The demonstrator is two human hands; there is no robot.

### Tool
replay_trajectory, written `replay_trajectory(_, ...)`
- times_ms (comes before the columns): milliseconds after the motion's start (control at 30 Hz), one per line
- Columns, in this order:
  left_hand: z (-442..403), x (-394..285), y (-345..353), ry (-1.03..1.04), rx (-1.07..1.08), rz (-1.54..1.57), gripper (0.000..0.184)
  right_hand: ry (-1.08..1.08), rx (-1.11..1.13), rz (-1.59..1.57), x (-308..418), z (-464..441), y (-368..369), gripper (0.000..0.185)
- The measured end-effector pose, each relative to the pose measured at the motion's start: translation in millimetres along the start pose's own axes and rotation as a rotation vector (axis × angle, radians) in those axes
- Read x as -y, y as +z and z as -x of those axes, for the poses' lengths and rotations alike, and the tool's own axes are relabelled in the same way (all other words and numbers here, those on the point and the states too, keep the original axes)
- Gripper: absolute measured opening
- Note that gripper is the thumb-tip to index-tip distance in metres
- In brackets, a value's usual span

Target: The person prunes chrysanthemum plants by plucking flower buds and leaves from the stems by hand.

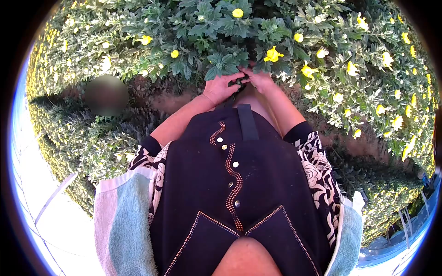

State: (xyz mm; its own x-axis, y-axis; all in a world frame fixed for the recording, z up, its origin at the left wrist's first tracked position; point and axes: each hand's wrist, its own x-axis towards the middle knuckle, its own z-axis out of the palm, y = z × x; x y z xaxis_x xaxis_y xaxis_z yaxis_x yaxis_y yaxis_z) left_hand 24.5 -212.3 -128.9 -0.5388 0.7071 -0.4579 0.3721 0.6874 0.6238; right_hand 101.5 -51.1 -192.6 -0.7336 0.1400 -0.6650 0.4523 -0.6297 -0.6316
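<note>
Both hands meet low at the base of a chrysanthemum plant (221, 62), under its dark green lobed leaves. My left hand (220, 88) reaches in from the left with its fingers bent, thumb and forefinger close around a bit of dark foliage. Facing it, my right hand (258, 80) has its fingers curled in under the leaves, the tips partly covered. What lies between the fingers is too small and shaded to name. Just above the right hand is an open yellow flower (273, 54); a yellow bud (237, 13) stands higher up.
Dense rows of chrysanthemums (363, 69) with yellow blooms and buds spread ahead and to both sides. A strip of bare soil (172, 101) runs between rows. A striped towel (126, 221) hangs over my side. Thin poles (407, 223) stand at the lower right.
</note>
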Motion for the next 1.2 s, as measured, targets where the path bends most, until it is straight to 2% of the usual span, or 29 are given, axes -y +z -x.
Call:
replay_trajectory(67,-4,7,5,0.106,0.009,-0.045,0.029,-0.138,-0.172,0.649,16,10,14,0.030)
replay_trajectory(100,-5,10,7,0.114,0.010,-0.045,0.029,-0.142,-0.180,0.649,10,2,11,0.030)
replay_trajectory(167,-5,13,11,0.114,0.021,-0.053,0.025,-0.462,-0.309,1.248,-13,-25,-1,0.048)
replay_trajectory(233,-3,14,11,0.093,0.023,-0.011,0.024,-0.410,-0.360,1.302,-12,-27,-5,0.041)
replay_trajectory(333,-5,15,3,0.008,0.045,0.009,0.024,-0.013,-0.112,1.822,-7,-24,-19,0.035)
replay_trajectory(367,-6,15,0,-0.055,0.066,-0.010,0.025,-0.008,-0.121,1.821,-6,-19,-26,0.035)
replay_trajectory(433,-5,14,-8,-0.074,0.130,-0.066,0.029,-0.207,-0.145,1.855,-6,3,-39,0.036)
replay_trajectory(467,-5,24,0,-0.030,0.046,-0.014,0.026,-0.196,-0.158,1.854,-8,14,-43,0.036)
replay_trajectory(500,-5,30,5,0.012,-0.037,0.041,0.023,-0.136,-0.153,1.762,-11,25,-47,0.037)
replay_trajectory(600,6,13,-11,-0.023,0.039,0.126,0.026,-0.033,-0.161,1.571,-15,61,-58,0.038)
replay_trajectory(700,13,19,-20,-0.052,0.101,0.246,0.024,-0.151,-0.563,0.898,-31,91,-92,0.030)
replay_trajectory(767,15,18,-25,-0.107,0.383,0.589,0.033,-0.280,-0.800,0.399,-42,101,-119,0.022)
replay_trajectory(800,14,0,-36,-0.094,0.467,0.617,0.028,-0.449,-0.926,0.288,-39,103,-126,0.028)
replay_trajectory(833,9,-16,-42,-0.086,0.477,0.608,0.028,-0.427,-0.971,0.204,-7,120,-111,0.045)
replay_trajectory(900,-2,-46,-49,0.022,0.614,0.612,0.019,-0.695,-0.937,0.071,12,121,-115,0.058)
replay_trajectory(967,-19,-70,-44,0.041,0.696,0.595,0.020,-0.729,-0.723,-0.215,26,122,-115,0.062)
replay_trajectory(1000,-28,-80,-34,0.241,0.618,0.553,0.025,-0.679,-0.689,-0.130,24,118,-125,0.059)
replay_trajectory(1033,-36,-91,-26,0.438,0.536,0.508,0.033,-0.638,-0.674,-0.059,23,118,-131,0.046)
replay_trajectory(1100,-45,-115,-14,0.450,0.480,0.511,0.052,-0.642,-0.535,-0.125,22,122,-125,0.032)
replay_trajectory(1133,-50,-122,-3,0.411,0.417,0.541,0.066,-0.625,-0.560,-0.160,27,123,-114,0.027)
replay_trajectory(1200,-55,-140,1,0.331,0.380,0.498,0.068,-0.560,-0.543,-0.172,21,117,-110,0.024)
